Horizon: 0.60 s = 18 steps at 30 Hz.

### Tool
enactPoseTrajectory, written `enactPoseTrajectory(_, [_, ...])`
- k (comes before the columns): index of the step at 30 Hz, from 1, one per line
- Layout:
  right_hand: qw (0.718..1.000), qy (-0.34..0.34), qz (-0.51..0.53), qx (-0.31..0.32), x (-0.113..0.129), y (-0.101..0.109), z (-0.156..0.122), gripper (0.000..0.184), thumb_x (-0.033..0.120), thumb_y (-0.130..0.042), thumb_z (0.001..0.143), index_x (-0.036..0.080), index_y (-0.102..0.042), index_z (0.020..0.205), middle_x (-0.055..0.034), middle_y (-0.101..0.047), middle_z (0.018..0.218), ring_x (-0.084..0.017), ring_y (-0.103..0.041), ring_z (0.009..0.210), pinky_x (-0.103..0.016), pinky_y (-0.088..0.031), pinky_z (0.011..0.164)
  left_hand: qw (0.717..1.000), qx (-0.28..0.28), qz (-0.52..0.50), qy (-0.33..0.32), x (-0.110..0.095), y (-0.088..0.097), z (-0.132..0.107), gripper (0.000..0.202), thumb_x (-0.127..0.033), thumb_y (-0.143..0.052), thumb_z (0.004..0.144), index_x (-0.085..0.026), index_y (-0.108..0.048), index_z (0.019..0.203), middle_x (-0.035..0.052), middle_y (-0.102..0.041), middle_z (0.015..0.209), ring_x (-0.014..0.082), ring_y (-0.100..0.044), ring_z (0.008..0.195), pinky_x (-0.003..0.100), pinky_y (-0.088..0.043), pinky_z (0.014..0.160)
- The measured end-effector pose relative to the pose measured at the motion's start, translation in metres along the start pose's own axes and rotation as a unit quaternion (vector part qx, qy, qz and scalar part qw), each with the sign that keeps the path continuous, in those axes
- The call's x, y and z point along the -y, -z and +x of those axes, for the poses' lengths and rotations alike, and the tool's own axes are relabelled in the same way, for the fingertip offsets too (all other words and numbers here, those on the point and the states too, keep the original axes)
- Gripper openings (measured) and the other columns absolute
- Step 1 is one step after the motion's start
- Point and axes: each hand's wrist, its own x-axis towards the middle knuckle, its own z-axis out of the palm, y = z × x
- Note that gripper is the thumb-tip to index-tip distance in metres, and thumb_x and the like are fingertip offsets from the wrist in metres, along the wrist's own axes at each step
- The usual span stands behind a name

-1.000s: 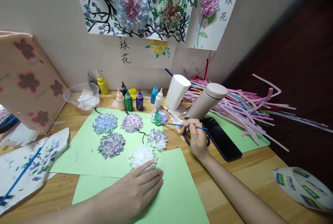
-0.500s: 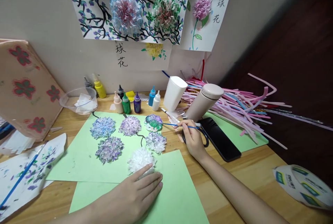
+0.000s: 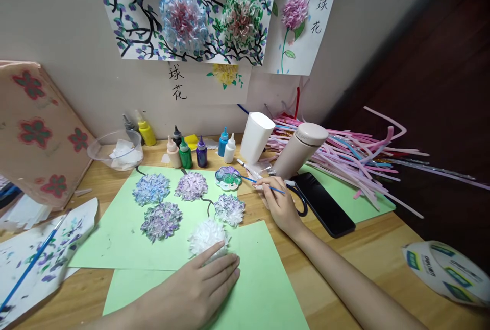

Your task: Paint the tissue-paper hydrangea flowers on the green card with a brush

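Observation:
My right hand pinches a thin blue paintbrush whose tip reaches the small flower-shaped paint palette. My left hand lies flat with fingers stretched on the near green paper sheet, its fingertips touching a white tissue flower. Several painted tissue flowers, blue, lilac, purple-grey and pale, sit on the far green sheet.
Small paint bottles line the wall, by a clear bowl, a white cup and a beige flask. Black scissors and a phone lie right of my hand. Pink strips pile far right. Another brush rests on paint-marked paper at left.
My right hand drew the brush slightly back toward itself from the palette and tilted it. The left hand stayed on the paper. The view shifted a little.

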Motion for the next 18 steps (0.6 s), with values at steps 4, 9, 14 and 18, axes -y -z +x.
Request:
enactPoseTrajectory(4, [1.0, 0.003, 0.001, -0.014, -0.001, 0.001, -0.001, 0.024, 0.028, -0.036, 0.096, 0.024, -0.06, 0.095, -0.0045, -0.066, 0.094, -0.022, -0.056, 0.095, -0.037, -0.041, 0.083, 1.0, -0.001, -0.005, 0.002, 0.001, -0.001, 0.0, 0.039, -0.017, -0.052, 0.091, -0.008, -0.053, 0.129, 0.0063, -0.066, 0.12, 0.0179, -0.05, 0.124, 0.039, -0.009, 0.121])
enactPoseTrajectory(9, [0.995, 0.008, 0.058, -0.084, -0.001, 0.001, -0.003, 0.024, 0.029, -0.036, 0.096, 0.023, -0.058, 0.091, -0.0047, -0.063, 0.092, -0.021, -0.057, 0.093, -0.037, -0.042, 0.084, 1.0, 0.004, -0.012, 0.0, 0.0, -0.002, 0.0, 0.038, -0.017, -0.05, 0.092, -0.006, -0.053, 0.128, 0.0087, -0.066, 0.12, 0.019, -0.05, 0.123, 0.04, -0.011, 0.121])
enactPoseTrajectory(14, [0.954, -0.079, 0.235, -0.169, 0.015, 0.009, -0.012, 0.025, 0.034, -0.034, 0.096, 0.023, -0.052, 0.081, -0.0018, -0.057, 0.082, -0.018, -0.06, 0.081, -0.035, -0.046, 0.079, 1.0, 0.014, -0.024, -0.006, 0.0, -0.002, -0.001, 0.039, -0.017, -0.048, 0.093, -0.005, -0.051, 0.13, 0.0099, -0.065, 0.122, 0.0195, -0.05, 0.124, 0.041, -0.011, 0.121])
enactPoseTrajectory(18, [0.929, -0.117, 0.331, -0.119, 0.03, 0.018, -0.035, 0.024, 0.032, -0.037, 0.095, 0.022, -0.048, 0.075, 0.0003, -0.052, 0.072, -0.015, -0.057, 0.066, -0.029, -0.046, 0.064, 1.0, 0.014, -0.017, -0.006, 0.0, -0.001, 0.0, 0.038, -0.017, -0.048, 0.093, -0.005, -0.052, 0.129, 0.0108, -0.066, 0.12, 0.0196, -0.051, 0.122, 0.041, -0.016, 0.12])
